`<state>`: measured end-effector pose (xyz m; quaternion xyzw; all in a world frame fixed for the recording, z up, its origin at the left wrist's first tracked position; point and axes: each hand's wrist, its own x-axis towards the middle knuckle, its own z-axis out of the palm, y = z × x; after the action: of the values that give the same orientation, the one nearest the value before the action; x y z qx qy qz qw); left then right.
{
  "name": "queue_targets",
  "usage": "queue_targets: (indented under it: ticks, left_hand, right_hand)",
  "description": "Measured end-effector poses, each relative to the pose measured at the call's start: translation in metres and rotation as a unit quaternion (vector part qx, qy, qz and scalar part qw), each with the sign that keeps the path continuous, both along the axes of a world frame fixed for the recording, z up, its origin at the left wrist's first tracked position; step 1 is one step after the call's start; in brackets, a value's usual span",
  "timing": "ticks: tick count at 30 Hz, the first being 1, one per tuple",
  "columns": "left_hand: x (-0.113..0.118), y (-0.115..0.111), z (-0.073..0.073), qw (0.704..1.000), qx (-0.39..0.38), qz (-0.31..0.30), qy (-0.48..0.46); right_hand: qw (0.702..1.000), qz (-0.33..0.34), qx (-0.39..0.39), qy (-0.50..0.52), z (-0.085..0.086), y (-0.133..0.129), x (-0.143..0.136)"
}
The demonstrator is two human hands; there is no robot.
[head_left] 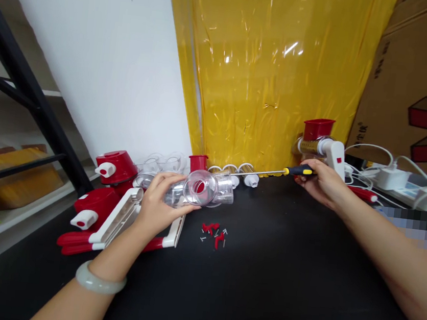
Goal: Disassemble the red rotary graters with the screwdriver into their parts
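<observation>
My left hand [160, 200] is closed around a clear plastic grater housing [223, 189], raised above the black table and lying roughly sideways. In my right hand [321, 182] is a screwdriver [262, 173] with a yellow and black handle, its long shaft pointing left. The shaft's end meets the right part of the clear housing; whether it touches a screw there cannot be made out. Below the housing lie small red plastic pieces [220, 239] and several loose screws [203, 239]. Behind it stand several grater drums [250, 177] and a red hopper [198, 163].
Red bases with white knobs [94, 208] and white crank handles with red grips [73, 241] lie at left. An assembled rotary grater [318, 136] stands back right, beside white chargers and cables [392, 178]. A shelf rack [32, 93] borders the left, a cardboard box [420, 65] the right.
</observation>
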<state>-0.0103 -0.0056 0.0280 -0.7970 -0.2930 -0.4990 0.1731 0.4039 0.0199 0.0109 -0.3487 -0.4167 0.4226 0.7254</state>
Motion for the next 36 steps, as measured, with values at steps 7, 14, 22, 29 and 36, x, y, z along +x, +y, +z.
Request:
queue_targets:
  ticks: [7, 14, 22, 29, 36]
  left_hand:
    - [0.000, 0.001, 0.000, 0.999, -0.025, -0.004, -0.026]
    - [-0.001, 0.007, -0.006, 0.966, -0.191, -0.054, -0.163]
    - [-0.003, 0.011, -0.006, 0.892, -0.321, -0.142, -0.286]
    - [-0.003, 0.011, -0.006, 0.887, -0.340, -0.136, -0.282]
    - [-0.002, 0.011, -0.008, 0.912, -0.317, -0.088, -0.247]
  right_hand:
    - [1.000, 0.002, -0.009, 0.019, 0.002, -0.001, -0.001]
    - [0.996, -0.052, 0.016, 0.076, 0.013, -0.008, -0.002]
    - [0.995, -0.070, 0.067, 0.029, 0.011, -0.007, -0.003]
    - [0.994, -0.074, 0.076, 0.014, 0.011, -0.009, -0.007]
    - [0.993, -0.086, 0.079, -0.028, 0.009, -0.009, -0.007]
